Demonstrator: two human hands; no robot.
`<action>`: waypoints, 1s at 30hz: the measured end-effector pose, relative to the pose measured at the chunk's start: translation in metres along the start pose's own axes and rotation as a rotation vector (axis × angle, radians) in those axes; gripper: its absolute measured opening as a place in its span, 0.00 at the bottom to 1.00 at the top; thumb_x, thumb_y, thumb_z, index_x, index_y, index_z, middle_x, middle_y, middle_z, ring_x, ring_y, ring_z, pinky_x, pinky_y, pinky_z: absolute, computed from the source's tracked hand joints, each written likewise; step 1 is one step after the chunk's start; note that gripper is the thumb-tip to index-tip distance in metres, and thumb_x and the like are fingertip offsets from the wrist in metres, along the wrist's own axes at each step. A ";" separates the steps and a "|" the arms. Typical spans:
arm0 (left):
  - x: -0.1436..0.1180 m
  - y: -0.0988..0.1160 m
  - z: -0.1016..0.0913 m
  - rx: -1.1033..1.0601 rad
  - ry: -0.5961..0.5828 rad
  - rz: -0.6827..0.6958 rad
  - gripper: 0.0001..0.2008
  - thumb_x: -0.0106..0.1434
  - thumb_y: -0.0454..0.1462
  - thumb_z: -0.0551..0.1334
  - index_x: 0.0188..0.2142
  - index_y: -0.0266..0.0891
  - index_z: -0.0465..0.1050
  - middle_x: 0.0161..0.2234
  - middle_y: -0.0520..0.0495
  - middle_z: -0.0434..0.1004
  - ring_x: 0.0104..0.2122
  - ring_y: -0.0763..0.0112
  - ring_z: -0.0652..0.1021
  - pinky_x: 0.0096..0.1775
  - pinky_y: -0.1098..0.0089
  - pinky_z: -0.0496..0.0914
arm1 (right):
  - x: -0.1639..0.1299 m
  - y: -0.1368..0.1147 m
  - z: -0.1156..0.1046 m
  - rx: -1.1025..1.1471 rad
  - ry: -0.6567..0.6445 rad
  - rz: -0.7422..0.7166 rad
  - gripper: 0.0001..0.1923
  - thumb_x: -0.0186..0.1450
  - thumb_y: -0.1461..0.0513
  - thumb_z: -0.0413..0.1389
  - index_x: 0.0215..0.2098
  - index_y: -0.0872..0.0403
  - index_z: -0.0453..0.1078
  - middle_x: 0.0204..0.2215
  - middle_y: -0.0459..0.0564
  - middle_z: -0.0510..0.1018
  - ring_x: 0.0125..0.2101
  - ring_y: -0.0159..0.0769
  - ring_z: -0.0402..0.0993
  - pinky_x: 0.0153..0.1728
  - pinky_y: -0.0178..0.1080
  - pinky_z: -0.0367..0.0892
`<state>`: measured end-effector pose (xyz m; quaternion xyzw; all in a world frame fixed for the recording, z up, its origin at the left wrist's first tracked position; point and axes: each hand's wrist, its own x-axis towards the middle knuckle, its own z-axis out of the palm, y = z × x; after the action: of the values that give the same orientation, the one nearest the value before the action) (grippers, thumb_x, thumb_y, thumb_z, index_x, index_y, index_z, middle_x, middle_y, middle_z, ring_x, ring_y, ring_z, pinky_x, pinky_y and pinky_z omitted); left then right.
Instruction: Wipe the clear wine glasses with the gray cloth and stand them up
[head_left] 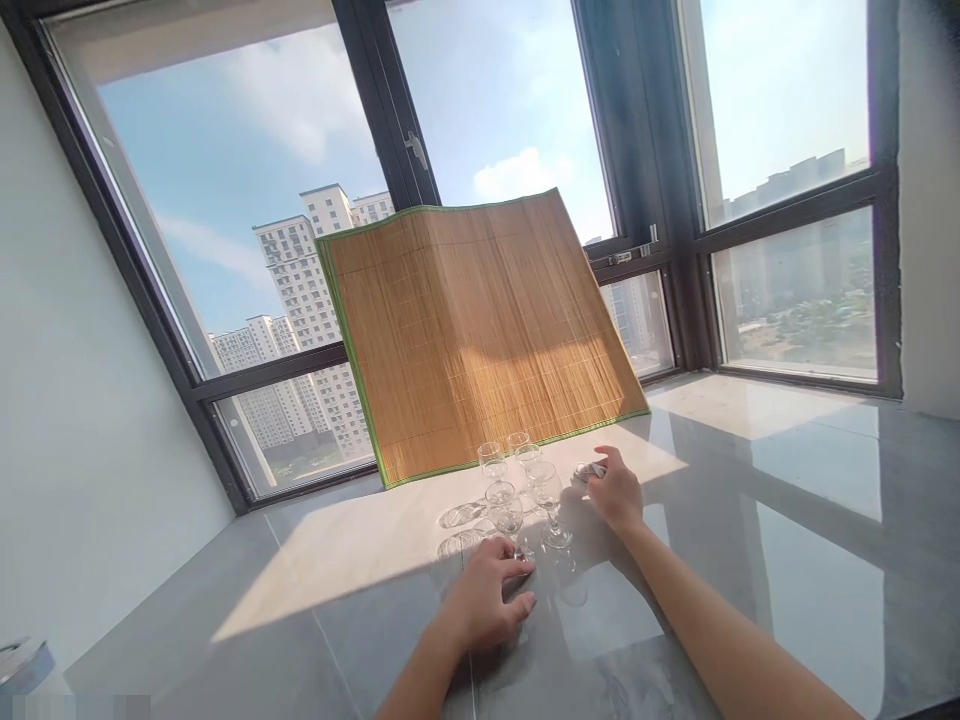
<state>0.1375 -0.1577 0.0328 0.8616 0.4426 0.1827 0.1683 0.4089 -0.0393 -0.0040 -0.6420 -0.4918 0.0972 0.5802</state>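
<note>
Several small clear stemmed glasses stand upright, close together, on the glossy tiled sill. My left hand is low beside the nearest glass, thumb and forefinger apart. Its fingertips are near that glass's foot; whether they touch it is hard to see. To the right of the group, my right hand has its fingers closed around a small shiny, clear object that looks like another glass, tilted over. Most of that object is hidden by the fingers.
A bamboo mat with green edging leans against the dark-framed window behind the glasses. The tiled sill carries bright sunlight and reflections. A white wall rises at left, and a partly cut-off container is at lower left.
</note>
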 end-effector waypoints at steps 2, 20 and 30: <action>-0.009 0.004 -0.005 0.030 -0.015 0.015 0.19 0.58 0.45 0.62 0.49 0.50 0.77 0.48 0.46 0.70 0.50 0.60 0.69 0.55 0.61 0.64 | 0.001 0.002 0.001 -0.013 0.002 -0.003 0.21 0.57 0.68 0.50 0.49 0.50 0.63 0.33 0.48 0.78 0.27 0.36 0.72 0.29 0.36 0.57; -0.037 -0.180 -0.072 0.453 0.305 -0.808 0.27 0.65 0.51 0.46 0.57 0.48 0.69 0.61 0.45 0.65 0.62 0.54 0.61 0.61 0.49 0.49 | 0.001 0.004 0.003 -0.035 -0.013 -0.010 0.21 0.57 0.67 0.50 0.49 0.52 0.62 0.33 0.48 0.77 0.30 0.37 0.71 0.29 0.36 0.57; -0.012 -0.115 -0.049 0.362 0.578 -0.503 0.19 0.64 0.46 0.50 0.38 0.41 0.77 0.43 0.41 0.78 0.48 0.53 0.74 0.53 0.54 0.64 | 0.000 0.004 0.004 -0.014 -0.020 0.043 0.21 0.57 0.67 0.50 0.49 0.51 0.62 0.34 0.48 0.76 0.31 0.37 0.70 0.29 0.35 0.57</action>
<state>0.0274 -0.0977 0.0217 0.6558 0.6930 0.2893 -0.0773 0.4082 -0.0364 -0.0082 -0.6555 -0.4844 0.1126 0.5684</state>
